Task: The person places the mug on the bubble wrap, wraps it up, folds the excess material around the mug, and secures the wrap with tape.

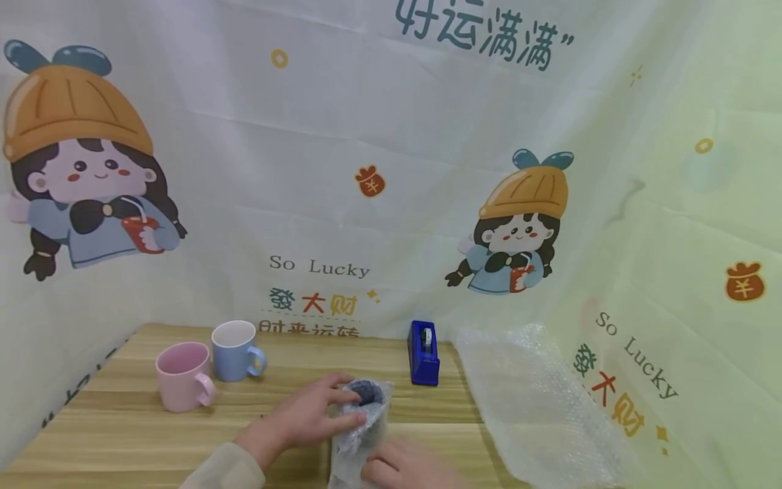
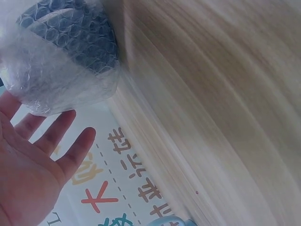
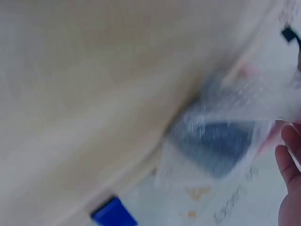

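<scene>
A dark blue cup wrapped in bubble wrap (image 1: 366,414) lies near the front middle of the table. My left hand (image 1: 308,413) holds it from the left, thumb on the near side and fingers across the far side by the opening. In the left wrist view those fingertips lie along the wrapped cup (image 2: 75,52), its blue showing through the bubbles. At the near right, my right hand (image 1: 406,465) has its fingers bent on the wrap's loose part. The right wrist view is blurred; a raised flap of bubble wrap (image 3: 263,99) reaches the right hand (image 3: 291,183).
To the left stand a pink mug (image 1: 182,380) and a light blue mug (image 1: 234,353), handles to the right. A blue tape dispenser (image 1: 424,356) stands at the back. A bubble wrap sheet (image 1: 525,401) covers the right side. Printed cloth (image 1: 318,170) hangs around the table.
</scene>
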Demonstrator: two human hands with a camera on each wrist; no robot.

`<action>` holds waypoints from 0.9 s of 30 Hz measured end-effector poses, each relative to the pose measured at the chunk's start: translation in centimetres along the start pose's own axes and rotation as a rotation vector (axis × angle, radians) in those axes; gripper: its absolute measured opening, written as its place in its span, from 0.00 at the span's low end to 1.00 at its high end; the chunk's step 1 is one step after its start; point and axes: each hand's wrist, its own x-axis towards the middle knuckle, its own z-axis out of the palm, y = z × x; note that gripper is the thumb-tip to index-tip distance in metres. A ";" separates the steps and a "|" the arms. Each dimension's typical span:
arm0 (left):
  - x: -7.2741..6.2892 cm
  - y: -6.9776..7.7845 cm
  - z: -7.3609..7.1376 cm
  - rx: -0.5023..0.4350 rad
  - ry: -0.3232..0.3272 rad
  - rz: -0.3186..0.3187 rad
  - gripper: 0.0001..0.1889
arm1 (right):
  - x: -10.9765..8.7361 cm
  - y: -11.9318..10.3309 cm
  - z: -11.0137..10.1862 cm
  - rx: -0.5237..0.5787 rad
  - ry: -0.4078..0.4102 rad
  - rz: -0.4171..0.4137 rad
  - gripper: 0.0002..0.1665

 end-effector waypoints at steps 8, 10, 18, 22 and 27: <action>0.1 -0.5 -0.1 0.010 0.013 0.074 0.25 | 3.8 3.4 -1.5 -0.185 0.219 0.118 0.10; 0.0 -0.5 -0.2 -0.027 0.006 0.058 0.23 | 4.2 4.0 -1.1 -0.202 0.221 0.148 0.09; -0.1 -0.3 -0.6 -0.203 0.006 -0.001 0.23 | 4.9 5.1 0.0 -0.277 0.229 0.195 0.12; -0.1 -0.4 -0.5 -0.152 -0.006 0.063 0.24 | 5.0 5.3 0.2 -0.302 0.189 0.258 0.11; -0.3 -0.3 -0.2 -0.118 -0.012 0.021 0.30 | 5.1 5.3 0.3 -0.273 0.183 0.329 0.09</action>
